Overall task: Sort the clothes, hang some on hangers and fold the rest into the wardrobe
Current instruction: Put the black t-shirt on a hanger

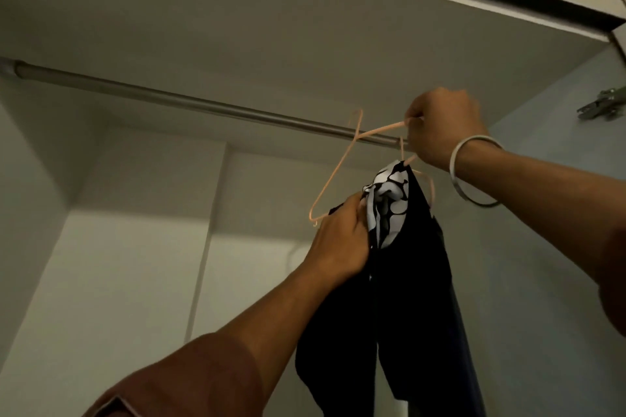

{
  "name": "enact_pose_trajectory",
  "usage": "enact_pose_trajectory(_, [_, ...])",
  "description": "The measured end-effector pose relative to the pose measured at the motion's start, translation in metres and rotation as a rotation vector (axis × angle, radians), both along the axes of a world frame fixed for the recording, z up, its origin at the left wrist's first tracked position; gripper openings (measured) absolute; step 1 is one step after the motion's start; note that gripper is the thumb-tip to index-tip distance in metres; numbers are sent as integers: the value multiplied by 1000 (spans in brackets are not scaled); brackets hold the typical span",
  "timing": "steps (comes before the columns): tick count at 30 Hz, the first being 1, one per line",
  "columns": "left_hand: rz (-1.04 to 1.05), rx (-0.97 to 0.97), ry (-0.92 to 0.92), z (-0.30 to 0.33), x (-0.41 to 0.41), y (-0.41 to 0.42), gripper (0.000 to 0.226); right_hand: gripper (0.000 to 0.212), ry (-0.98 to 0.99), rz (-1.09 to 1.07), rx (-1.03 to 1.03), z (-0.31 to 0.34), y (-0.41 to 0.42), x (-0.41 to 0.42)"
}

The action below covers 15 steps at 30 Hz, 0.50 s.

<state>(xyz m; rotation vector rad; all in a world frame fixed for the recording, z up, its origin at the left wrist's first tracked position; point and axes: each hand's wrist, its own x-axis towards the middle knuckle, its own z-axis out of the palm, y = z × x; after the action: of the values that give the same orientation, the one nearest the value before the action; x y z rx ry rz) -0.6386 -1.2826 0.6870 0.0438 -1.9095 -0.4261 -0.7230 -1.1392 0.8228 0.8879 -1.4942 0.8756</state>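
Up at the rail, right hand: I am pinching the peach hanger by its wire, fingers curled tight.
Left hand: I am gripping the black-and-white garment, fingers wrapped round it.
Garment: hanging down from the hanger, just below the metal rail.
Wardrobe: pale walls surrounding both.

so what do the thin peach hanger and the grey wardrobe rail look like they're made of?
Thin peach hanger: looks like coated wire, judging by its slim, even, matte line; could be plastic. Grey wardrobe rail: probably metal tube, with a dull satin sheen along it.
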Motion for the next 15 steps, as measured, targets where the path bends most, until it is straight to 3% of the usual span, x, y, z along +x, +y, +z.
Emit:
enact_pose_trajectory(8, [-156, 20, 59, 13, -27, -21, 39, 15, 44, -125, -7, 16, -17, 3])
enact_pose_trajectory(12, [-120, -23, 17, 3, -28, -28, 64, 15, 46, -106, 42, 5, -11, 7])
enact_pose_trajectory(15, [-112, -57, -11, -8, -23, -26, 60, 11, 37, -61, 54, -9, -9, 12])
